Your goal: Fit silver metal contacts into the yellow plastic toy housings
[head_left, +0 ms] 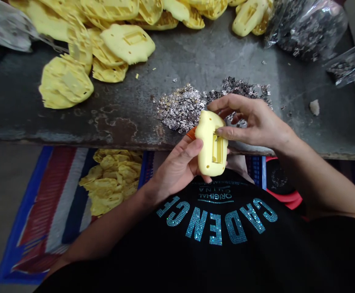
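Currently, one yellow shell is held just off the near edge of the table, in front of the person's chest, its long slot facing up. The left hand grips it, thumb on the left side and fingers passing underneath, an arrangement that appears to keep the shell steady and the slot exposed. The right hand is partly spread: thumb tip at the far end of the slot, forefinger arched apart from it near the shell's far rim, remaining fingers curled. Whether a small part sits under that thumb cannot be told. An orange band shows at the left hand's fingers.

Just beyond the hands lie a bright heap of metal clips and, to its right, a darker heap, presumably kept near for short reach. Farther left, more yellow shells are stacked, apparently clear of the clips. At far right stands a clear bag of similar metal parts.

Surface: grey metal table, scuffed, with brownish worn patches toward the near left and scattered scraps. Below its near edge, at left, a blue crate with striped lining stands beside further yellow pieces; a red tub is at right. Grey floor shows at near left.
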`<state>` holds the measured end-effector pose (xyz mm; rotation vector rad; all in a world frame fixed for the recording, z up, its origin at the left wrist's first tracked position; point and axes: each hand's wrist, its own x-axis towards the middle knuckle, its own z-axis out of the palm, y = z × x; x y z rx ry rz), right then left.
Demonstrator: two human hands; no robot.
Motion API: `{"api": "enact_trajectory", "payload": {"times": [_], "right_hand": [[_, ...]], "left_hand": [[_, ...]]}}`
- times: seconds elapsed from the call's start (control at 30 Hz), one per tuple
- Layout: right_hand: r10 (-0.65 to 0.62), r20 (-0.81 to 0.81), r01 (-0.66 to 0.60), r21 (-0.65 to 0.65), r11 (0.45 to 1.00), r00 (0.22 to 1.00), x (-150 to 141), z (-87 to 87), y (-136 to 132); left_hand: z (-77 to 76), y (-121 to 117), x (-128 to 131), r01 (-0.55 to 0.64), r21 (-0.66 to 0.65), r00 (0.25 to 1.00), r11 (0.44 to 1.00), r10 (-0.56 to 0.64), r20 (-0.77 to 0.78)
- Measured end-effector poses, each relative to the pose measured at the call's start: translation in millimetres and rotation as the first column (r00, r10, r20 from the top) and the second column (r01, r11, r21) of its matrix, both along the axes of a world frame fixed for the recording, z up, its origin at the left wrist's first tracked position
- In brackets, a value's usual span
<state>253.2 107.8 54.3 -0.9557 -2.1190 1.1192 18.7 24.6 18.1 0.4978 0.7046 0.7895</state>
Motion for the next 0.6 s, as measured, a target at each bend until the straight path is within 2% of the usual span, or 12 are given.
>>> {"api": "enact_trajectory", "payload": {"times": [0.1, 0.3, 0.5, 0.6], "right_hand": [[0.022, -0.008, -0.023, -0.06, 0.998, 1.0, -3, 4.3, -1], [0.026, -0.032, -0.028, -0.068, 0.997, 0.999, -7, 4.2, -1], [-0.03, -0.007, 0.03, 0.11, 0.994, 1.0, -15, -11.1, -8], [-0.099, -0.132, 0.124, 0.201, 0.972, 0.986, -21, -27.5, -20]], "left_hand": [[2.4, -1, 0, -0.042, 0.043, 0.996, 0.998, 0.045, -0.072], [8.6, -1, 0, -0.083, 0.081, 0.984, 0.993, 0.094, -0.15], [6.7, 0, -1, -0.104, 0.163, 0.971, 0.981, 0.136, -0.199], [4.2, -7, -5, -0.097, 0.283, 0.961, 0.954, 0.164, -0.223]]}}
